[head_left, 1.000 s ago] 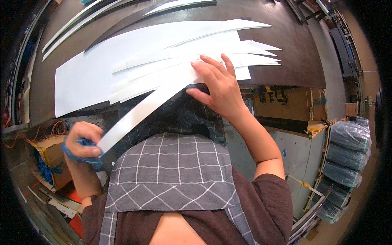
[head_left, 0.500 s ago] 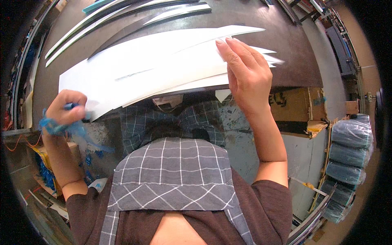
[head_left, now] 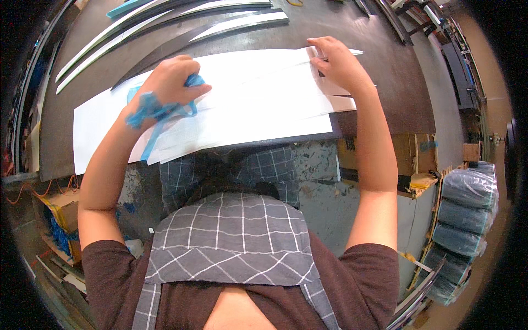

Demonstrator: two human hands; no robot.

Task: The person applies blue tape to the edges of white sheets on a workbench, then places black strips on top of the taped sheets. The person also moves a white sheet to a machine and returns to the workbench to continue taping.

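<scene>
White sheets (head_left: 253, 91) lie in a loose, overlapping stack along the near side of the dark table, some corners sticking out on the right. My left hand (head_left: 173, 80) is closed around a blue strip, bunched over the left half of the stack. More of the blue strip (head_left: 151, 137) wraps the wrist and trails to the near edge of the sheets. At the stack's right end my right hand (head_left: 335, 63) has its thumb and fingers apart, over the sheet edges; whether a fingertip touches paper I cannot tell.
Long black and white strips (head_left: 236, 23) lie across the far left of the table (head_left: 396, 99). A cardboard box (head_left: 385, 154) stands below the right edge. Plastic-wrapped dark rolls (head_left: 465, 209) are stacked at the right. Another carton (head_left: 63, 206) is at the lower left.
My left hand has swung from the stack's left corner to over the sheets, carrying the blue strip. My right hand's fingers have spread, and the sheets lie flatter with the right end rearranged.
</scene>
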